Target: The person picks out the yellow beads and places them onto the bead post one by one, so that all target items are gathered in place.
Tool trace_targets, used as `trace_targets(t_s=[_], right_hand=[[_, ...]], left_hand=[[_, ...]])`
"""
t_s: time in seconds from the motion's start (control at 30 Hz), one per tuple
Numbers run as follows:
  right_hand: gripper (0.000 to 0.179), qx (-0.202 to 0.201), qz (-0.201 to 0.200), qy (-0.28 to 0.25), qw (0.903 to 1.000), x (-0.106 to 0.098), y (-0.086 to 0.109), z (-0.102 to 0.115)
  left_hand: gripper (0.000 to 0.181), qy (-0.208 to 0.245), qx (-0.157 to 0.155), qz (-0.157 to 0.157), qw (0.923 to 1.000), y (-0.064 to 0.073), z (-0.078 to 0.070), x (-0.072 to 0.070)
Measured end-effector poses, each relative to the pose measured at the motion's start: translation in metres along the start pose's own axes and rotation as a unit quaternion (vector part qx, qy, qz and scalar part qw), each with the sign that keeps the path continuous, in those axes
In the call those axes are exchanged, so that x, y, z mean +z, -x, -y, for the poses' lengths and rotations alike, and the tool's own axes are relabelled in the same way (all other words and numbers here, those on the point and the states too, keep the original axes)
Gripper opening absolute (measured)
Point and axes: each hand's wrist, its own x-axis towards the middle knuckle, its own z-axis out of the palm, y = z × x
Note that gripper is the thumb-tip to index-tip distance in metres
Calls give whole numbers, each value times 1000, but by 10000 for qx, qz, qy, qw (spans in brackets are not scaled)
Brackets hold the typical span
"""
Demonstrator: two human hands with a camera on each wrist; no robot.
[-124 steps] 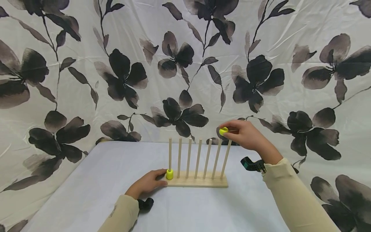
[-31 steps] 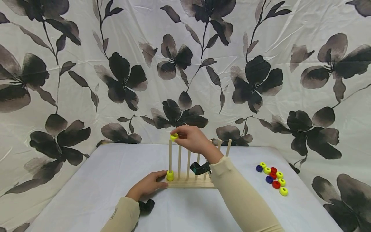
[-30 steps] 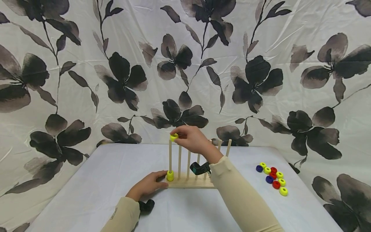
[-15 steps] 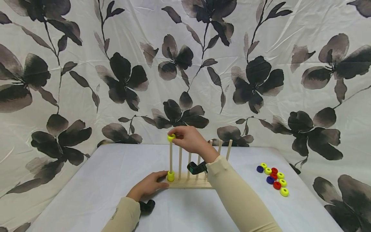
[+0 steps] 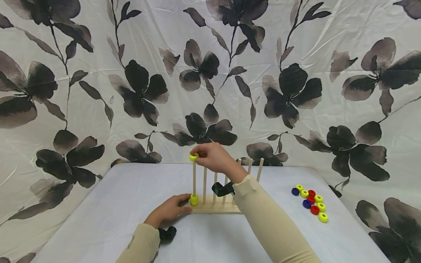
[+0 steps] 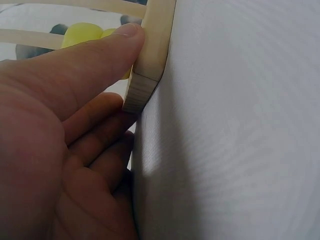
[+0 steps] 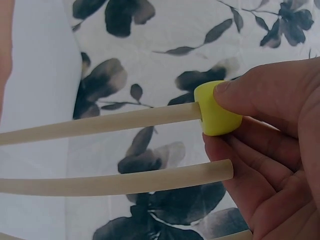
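As I watch through the head camera, the person's right hand (image 5: 213,157) pinches a yellow bead (image 7: 212,121) at the tip of the leftmost peg (image 5: 194,179); from the right wrist view I see that peg meeting the bead's underside. The left hand (image 5: 170,210) grips the left end of the wooden base (image 5: 215,208), which sits on the white tabletop (image 5: 131,193). Around the foot of the same peg I find more yellow beads (image 5: 194,200), stacked. Off to the right, well apart from the base, I see loose yellow, red and blue beads (image 5: 310,199) clustered. The right sleeve (image 5: 269,223) hides part of the base from me.
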Motion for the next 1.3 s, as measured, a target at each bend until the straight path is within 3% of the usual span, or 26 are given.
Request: trace_targets(t_s=[0.5, 0.77, 1.3], right_hand=[[24, 1, -12, 137, 9999, 0, 2, -1], [24, -235, -133, 209, 9994, -1, 4, -5], [21, -435, -469, 271, 9976, -26, 18, -10]], left_hand=[[66, 22, -35, 36, 10000, 0, -1, 0], [66, -40, -21, -19, 10000, 1, -2, 1], [63, -119, 0, -104, 9999, 3, -4, 1]])
